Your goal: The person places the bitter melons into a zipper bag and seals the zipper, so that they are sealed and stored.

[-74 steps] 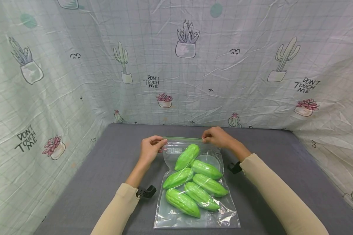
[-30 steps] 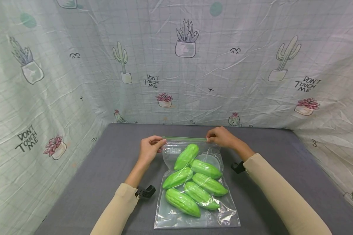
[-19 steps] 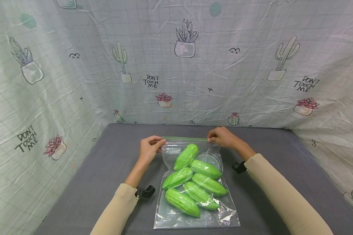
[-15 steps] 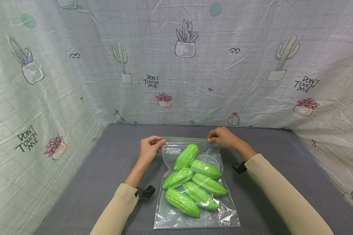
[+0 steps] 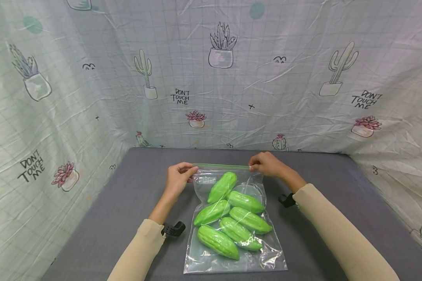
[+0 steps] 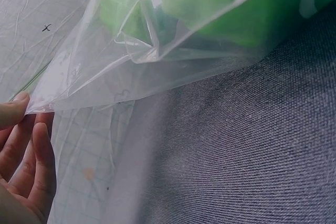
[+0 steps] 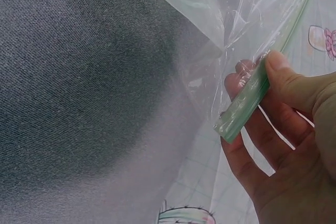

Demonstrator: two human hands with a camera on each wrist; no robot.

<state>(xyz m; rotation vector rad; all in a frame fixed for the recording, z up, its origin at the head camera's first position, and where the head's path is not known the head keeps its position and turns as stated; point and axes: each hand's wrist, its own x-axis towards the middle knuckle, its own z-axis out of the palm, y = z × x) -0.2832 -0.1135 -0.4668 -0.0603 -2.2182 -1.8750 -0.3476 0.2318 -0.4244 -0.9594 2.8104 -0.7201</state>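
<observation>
A clear zip bag [image 5: 211,266] lies on the table, its green zip strip [image 5: 221,166] along the far edge. Inside are several green, tapered, ridged gourds [image 5: 216,242]. At the top left corner my left hand [image 5: 176,179] pinches the bag between thumb and fingers; the left wrist view has this hand [image 6: 31,166] at the corner of the plastic [image 6: 94,85]. My right hand [image 5: 267,164] pinches the strip near its right end. In the right wrist view, the thumb of that hand [image 7: 294,124] presses the green strip [image 7: 244,103] against the fingers behind it.
A dark grey cloth [image 5: 126,218] covers the table under the bag. White curtain sheets [image 5: 278,89] printed with cactus drawings hang at the back and both sides. Each wrist wears a black strap device, the left one [image 5: 174,229] close to the bag's left side.
Over the earlier frames my right hand has slid a little to the right along the zip strip, mostly before the last second. The left hand stays at its corner; the gourds lie almost unmoved.
</observation>
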